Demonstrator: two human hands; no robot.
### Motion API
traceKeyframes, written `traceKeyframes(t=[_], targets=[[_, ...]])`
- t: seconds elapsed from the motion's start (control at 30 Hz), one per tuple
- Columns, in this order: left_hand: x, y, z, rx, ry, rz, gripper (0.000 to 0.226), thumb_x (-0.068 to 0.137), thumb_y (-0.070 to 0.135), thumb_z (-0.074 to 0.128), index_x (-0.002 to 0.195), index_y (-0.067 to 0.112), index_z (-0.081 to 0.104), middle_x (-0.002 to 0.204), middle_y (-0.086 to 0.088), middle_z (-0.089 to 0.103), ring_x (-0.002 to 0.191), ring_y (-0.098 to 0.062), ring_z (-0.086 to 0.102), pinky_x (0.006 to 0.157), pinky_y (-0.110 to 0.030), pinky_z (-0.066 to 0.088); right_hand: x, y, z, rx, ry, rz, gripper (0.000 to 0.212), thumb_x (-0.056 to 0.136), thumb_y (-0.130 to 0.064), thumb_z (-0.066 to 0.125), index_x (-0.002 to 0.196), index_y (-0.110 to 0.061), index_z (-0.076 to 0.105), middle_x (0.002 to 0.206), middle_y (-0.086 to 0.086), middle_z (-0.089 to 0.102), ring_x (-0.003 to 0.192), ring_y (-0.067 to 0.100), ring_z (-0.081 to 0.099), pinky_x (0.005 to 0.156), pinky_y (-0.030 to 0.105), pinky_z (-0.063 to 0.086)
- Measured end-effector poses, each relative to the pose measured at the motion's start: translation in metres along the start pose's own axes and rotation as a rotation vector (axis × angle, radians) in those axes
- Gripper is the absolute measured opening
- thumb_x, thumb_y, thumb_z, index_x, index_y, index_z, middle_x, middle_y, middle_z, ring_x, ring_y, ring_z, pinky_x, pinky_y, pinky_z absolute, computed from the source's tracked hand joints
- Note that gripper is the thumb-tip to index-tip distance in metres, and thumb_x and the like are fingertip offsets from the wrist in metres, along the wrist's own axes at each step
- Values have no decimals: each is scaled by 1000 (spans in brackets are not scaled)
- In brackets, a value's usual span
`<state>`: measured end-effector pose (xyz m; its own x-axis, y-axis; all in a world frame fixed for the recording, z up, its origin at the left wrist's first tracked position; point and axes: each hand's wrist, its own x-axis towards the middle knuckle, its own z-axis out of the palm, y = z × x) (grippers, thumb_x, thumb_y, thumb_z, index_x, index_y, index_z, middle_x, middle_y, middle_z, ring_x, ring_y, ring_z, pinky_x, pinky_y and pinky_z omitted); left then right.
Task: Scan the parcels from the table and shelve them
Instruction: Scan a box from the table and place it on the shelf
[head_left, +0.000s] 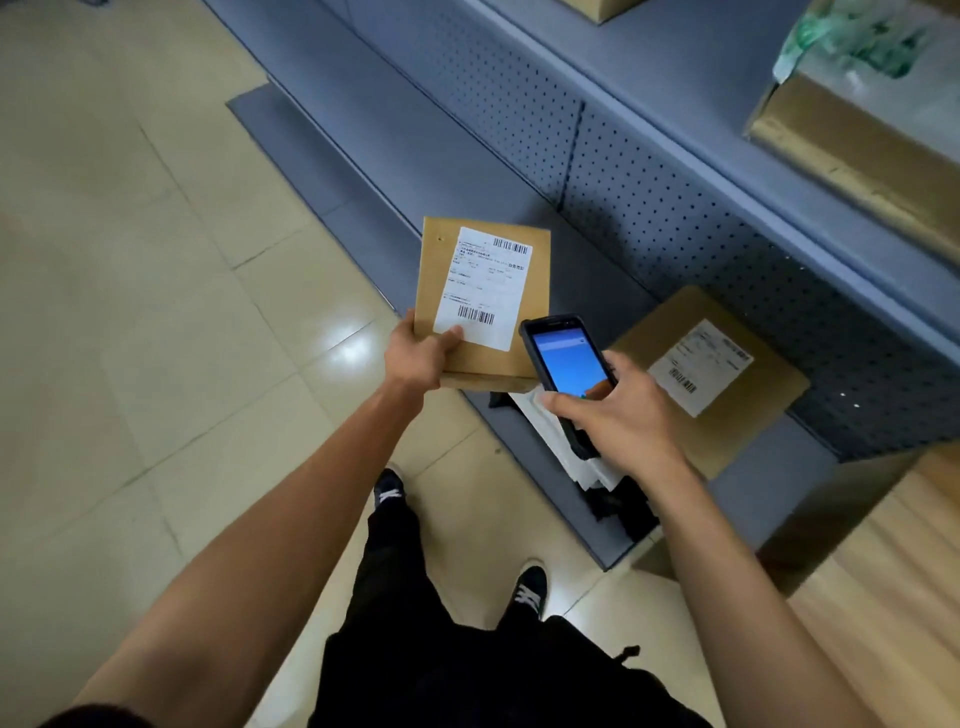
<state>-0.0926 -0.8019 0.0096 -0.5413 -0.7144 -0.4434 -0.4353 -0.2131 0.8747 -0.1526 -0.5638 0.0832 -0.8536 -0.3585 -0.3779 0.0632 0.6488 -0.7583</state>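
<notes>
I see the blue-grey metal shelving (675, 78) running from the top centre down to the lower right of the frame, its back panel punched with small holes. On its lowest shelf (363, 140), at right of centre, lies a flat brown cardboard parcel (737, 384) with a white label, and just beside it, toward the frame's centre, a pile of white and black soft mailers (587, 467), partly hidden behind the wrist. At the upper right a taped cardboard box (857, 156) sits on a higher shelf with a green-printed plastic bag (857, 36) on top.

The parcel being scanned (483, 296) is a flat brown cardboard box at frame centre, held above the shelf edge, its white barcode label (485, 286) facing me. My left hand (421, 358) grips its lower left corner, thumb pressed on the label. My right hand (618, 410) holds a black handheld scanner (563, 364) with a lit blue screen, thumb on the screen, tilted toward the parcel. Both forearms reach forward over glossy beige floor tiles (156, 312).
</notes>
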Motion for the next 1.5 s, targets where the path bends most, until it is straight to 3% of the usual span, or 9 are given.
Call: traceKeyframes(t=[0.17, 0.3, 0.43, 0.53, 0.7, 0.83, 0.97, 1.27, 1.5], targets=[[66, 15, 20, 56, -157, -51, 49, 92, 24, 75, 137, 19, 57, 115, 6, 70, 99, -17, 68, 79, -37, 60, 33, -15, 21, 27, 156, 112, 49, 72, -46, 89, 103, -33, 55, 84, -8, 64, 72, 2, 59, 54, 25, 39], [124, 36, 38, 139, -335, -37, 32, 92, 22, 75, 120, 28, 61, 100, 17, 69, 91, -8, 69, 66, -29, 58, 56, -33, 40, 44, 282, 219, 49, 73, -46, 89, 99, -33, 50, 79, -10, 61, 68, 1, 55, 55, 24, 42], [167, 53, 54, 189, -462, -74, 27, 91, 24, 78, 113, 28, 63, 108, 7, 74, 101, -17, 71, 88, -45, 62, 70, -46, 58, 75, 356, 300, 48, 74, -45, 89, 107, -25, 61, 80, -7, 63, 70, 6, 59, 55, 27, 39], [189, 61, 64, 233, -514, -83, 35, 90, 26, 79, 122, 27, 62, 109, 6, 73, 104, -21, 70, 83, -47, 62, 78, -53, 71, 102, 399, 354, 50, 73, -46, 88, 109, -24, 62, 84, -2, 66, 75, 11, 63, 58, 28, 42], [214, 65, 84, 300, -565, -155, 41, 91, 31, 79, 126, 28, 58, 111, 7, 67, 111, -24, 64, 90, -49, 60, 93, -54, 86, 200, 443, 396, 52, 74, -43, 89, 113, -25, 61, 82, 1, 64, 72, 17, 63, 59, 26, 45], [233, 58, 92, 310, -588, -165, 28, 91, 28, 79, 108, 33, 57, 100, 15, 63, 91, -11, 60, 92, -52, 59, 105, -52, 98, 211, 452, 396, 51, 74, -41, 89, 114, -25, 62, 84, -2, 64, 76, 10, 63, 59, 26, 43], [250, 48, 92, 332, -622, -140, 31, 90, 26, 80, 108, 32, 55, 100, 16, 64, 88, -6, 59, 89, -51, 60, 112, -47, 109, 238, 459, 388, 49, 74, -39, 89, 113, -23, 63, 87, 3, 68, 77, 14, 64, 61, 27, 48], [279, 46, 94, 365, -701, -130, 42, 89, 32, 81, 124, 27, 56, 116, 6, 67, 116, -29, 63, 91, -55, 59, 119, -44, 129, 240, 504, 374, 55, 75, -43, 88, 119, -24, 61, 88, 3, 64, 79, 17, 63, 61, 27, 47], [297, 45, 106, 363, -696, -86, 60, 84, 42, 84, 135, 24, 57, 126, 0, 68, 116, -28, 65, 86, -60, 60, 143, -48, 146, 267, 580, 335, 53, 74, -41, 89, 116, -25, 61, 83, -1, 61, 76, 14, 61, 60, 23, 43]])
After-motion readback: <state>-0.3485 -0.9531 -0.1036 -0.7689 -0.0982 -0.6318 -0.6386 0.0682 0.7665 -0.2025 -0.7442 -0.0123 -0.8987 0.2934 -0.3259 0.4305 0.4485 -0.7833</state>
